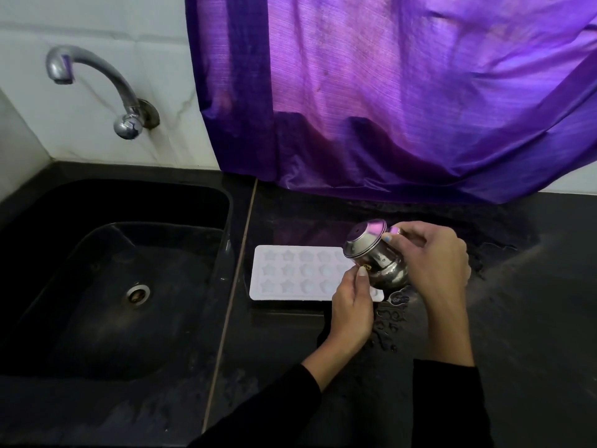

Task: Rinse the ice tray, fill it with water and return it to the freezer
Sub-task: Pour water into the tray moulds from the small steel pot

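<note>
Light: dim overall; daylight glows through the purple curtain (403,92) at the far right.
Shadows: sink basin (106,286) nearly black.
Glare: purple glints on the steel pot (374,253).
Distortion: wide-angle bending at edges.

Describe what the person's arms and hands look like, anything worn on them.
Both arms wear long black sleeves, the left sleeve and the right sleeve ending near the wrists. The left hand and right hand are bare, without gloves. One right-hand nail carries pale blue polish.

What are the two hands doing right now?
Left hand: pinches the steel pot from below.
Right hand: grips the same pot, tilted over the ice tray.
</note>
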`<state>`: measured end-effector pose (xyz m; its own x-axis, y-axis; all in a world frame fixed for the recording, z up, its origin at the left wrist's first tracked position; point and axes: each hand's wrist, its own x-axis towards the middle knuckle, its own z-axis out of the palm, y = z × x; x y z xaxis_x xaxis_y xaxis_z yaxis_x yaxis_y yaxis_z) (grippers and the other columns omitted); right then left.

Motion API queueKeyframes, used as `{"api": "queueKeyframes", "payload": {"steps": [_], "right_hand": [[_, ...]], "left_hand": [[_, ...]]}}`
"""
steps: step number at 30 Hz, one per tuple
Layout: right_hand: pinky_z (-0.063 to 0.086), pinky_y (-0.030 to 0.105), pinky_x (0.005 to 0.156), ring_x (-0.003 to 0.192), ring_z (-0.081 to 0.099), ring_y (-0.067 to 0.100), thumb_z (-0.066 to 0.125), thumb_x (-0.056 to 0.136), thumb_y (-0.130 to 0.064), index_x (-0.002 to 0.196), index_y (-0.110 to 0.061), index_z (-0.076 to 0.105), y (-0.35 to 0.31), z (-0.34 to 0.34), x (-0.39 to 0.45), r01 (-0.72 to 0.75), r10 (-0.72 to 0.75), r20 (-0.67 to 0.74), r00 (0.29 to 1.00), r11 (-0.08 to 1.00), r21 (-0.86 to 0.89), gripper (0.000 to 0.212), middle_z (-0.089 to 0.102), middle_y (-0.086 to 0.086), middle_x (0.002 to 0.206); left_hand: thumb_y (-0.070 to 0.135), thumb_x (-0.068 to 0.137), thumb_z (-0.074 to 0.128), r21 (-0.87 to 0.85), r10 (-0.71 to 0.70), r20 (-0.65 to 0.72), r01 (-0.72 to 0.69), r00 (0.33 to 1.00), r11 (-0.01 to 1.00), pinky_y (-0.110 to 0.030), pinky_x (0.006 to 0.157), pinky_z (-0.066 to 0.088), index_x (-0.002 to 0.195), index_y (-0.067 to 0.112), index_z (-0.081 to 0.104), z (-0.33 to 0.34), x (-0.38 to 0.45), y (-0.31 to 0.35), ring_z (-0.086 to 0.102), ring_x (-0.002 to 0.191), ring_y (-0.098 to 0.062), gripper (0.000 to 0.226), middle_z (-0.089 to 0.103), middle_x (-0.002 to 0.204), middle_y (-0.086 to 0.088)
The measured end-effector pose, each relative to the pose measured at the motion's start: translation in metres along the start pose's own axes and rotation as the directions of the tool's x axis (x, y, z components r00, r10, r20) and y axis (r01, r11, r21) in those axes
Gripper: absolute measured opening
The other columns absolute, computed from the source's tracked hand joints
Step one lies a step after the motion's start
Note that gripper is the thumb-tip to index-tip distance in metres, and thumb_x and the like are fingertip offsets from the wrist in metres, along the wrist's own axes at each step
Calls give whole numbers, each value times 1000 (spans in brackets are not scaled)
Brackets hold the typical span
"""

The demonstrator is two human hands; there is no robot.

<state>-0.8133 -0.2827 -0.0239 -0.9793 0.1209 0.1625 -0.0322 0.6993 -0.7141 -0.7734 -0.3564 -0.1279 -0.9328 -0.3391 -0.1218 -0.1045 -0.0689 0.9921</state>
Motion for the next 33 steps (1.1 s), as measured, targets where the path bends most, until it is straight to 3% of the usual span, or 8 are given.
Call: {"api": "queueKeyframes", "payload": {"steps": [4,9,13,16,24,33], "right_hand": [[42,32,73,84,61,15,67,83,-42,101,-32,71,-3,3,0,6,-5,16,1000,999,-34,21,72,-9,87],[45,34,75,85,62,16,66,84,-43,101,-32,71,-4,6,0,15,-14,27,1000,998,-53,21,71,-9,86],[44,34,75,87,63,20,66,83,-44,102,-33,71,-4,7,0,21,-20,27,999,997,-68,22,72,-7,87],[46,35,76,88,64,21,67,83,-45,102,-33,71,-4,8,0,25,-23,28,999,997,-78,23,72,-7,88],[40,32,73,86,62,20,68,83,-44,101,-32,71,-3,5,-2,23,-21,28,999,997,-72,22,71,-6,87],[48,32,73,82,64,13,70,82,-37,99,-29,73,-2,3,-3,7,-7,-4,1000,999,40,19,72,-8,85]], "left_hand": [[34,102,33,16,14,-18,-13,1000,1000,-23,82,43,114,16,59,-3,0,1,58,90,-5,34,64,91,6],[34,102,34,23,-1,-13,1,1000,1000,-28,86,46,102,31,56,-3,1,-2,60,95,-5,22,65,96,9],[34,102,34,7,-7,-4,7,1000,1000,-21,84,44,107,28,57,-4,1,-4,60,99,-7,24,65,98,10],[33,102,34,18,-6,0,6,1000,1000,-19,79,43,104,25,58,-4,1,-3,59,91,-4,24,64,92,10],[33,102,34,14,-2,5,2,1000,1000,-30,90,45,115,18,59,-3,1,-5,61,103,-14,32,67,108,-1],[33,102,33,38,63,-16,-62,998,997,-24,89,44,123,18,57,-7,-1,0,58,101,-4,36,66,104,8]]}}
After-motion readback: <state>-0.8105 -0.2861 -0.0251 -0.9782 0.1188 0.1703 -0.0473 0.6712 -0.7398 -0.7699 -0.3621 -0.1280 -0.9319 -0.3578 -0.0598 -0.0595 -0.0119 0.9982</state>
